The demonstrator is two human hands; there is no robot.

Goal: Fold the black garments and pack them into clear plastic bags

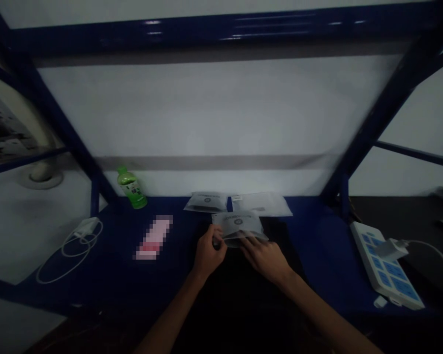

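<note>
A translucent plastic bag (239,223) with dark printing and a round logo lies in front of me, its near edge slightly parted. My left hand (209,250) is closed, gripping the bag's left near corner between thumb and fingers. At the near right edge, my right hand (263,253) has its fingers bent over the film, with the tips partly hidden by it; the thumb is out of sight. What lies inside the bag is hard to make out. Just behind are a similar printed bag (206,201) and a flatter frosted bag (262,204).
On the blue table (317,250) stand a green bottle (133,189) and, nearer, a blurred-out pink item (155,238). A white charger with cable (85,227) lies at left. At right sits a power strip (386,268) with an adapter (391,250) plugged in. Blue frame bars surround the table.
</note>
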